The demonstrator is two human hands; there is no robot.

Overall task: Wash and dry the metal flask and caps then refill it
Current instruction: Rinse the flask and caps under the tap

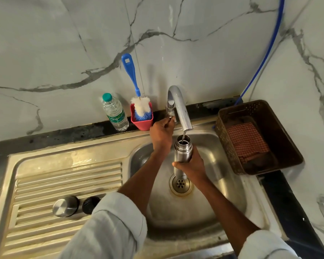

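My right hand (pixel 190 164) grips the open metal flask (pixel 182 149) upright over the sink basin (pixel 209 208), its mouth right under the tap spout (pixel 182 114). A thin stream of water runs into the flask. My left hand (pixel 161 134) is closed on the tap handle (pixel 171 119) at the tap's base. On the ribbed drainboard (pixel 64 184) at the left stand the steel outer cap (pixel 65 206) and the black inner cap (pixel 91 204), side by side.
Behind the sink stand a plastic water bottle (pixel 115 113) and a red holder (pixel 142 121) with a blue-handled bottle brush (pixel 133 79). A brown basket (pixel 269 116) at the right holds a checked cloth (pixel 247 140). A blue hose (pixel 266 53) runs down the marble wall.
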